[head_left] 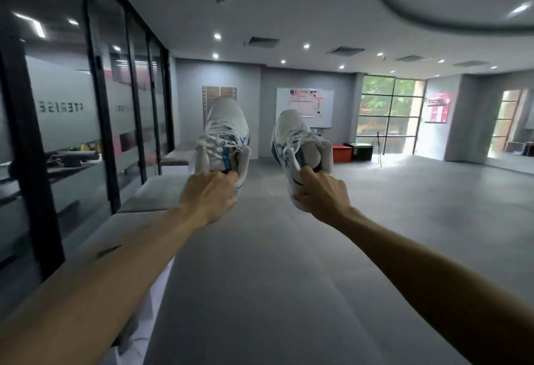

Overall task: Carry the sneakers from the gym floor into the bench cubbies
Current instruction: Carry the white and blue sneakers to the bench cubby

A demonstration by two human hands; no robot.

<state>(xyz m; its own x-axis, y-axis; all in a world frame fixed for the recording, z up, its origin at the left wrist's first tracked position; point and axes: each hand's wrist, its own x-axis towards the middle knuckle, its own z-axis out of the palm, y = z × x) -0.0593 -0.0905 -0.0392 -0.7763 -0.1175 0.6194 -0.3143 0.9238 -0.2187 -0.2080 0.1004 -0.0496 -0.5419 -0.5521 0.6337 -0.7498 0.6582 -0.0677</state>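
I hold two white sneakers with blue trim out in front of me, toes pointing away and up. My left hand (209,192) grips the left sneaker (224,133) at its heel collar. My right hand (320,194) grips the right sneaker (300,148) at its heel, with the thumb inside the opening. Both shoes hang in the air above the grey gym floor (289,263). A long grey-topped bench (156,194) runs along the glass wall on my left; its cubbies are not visible from here.
A dark-framed glass partition (95,122) lines the left side. At the far wall stand a red box (341,153), a black box (362,151) and a whiteboard (304,106). A thin tripod (377,145) stands by the big window (387,113).
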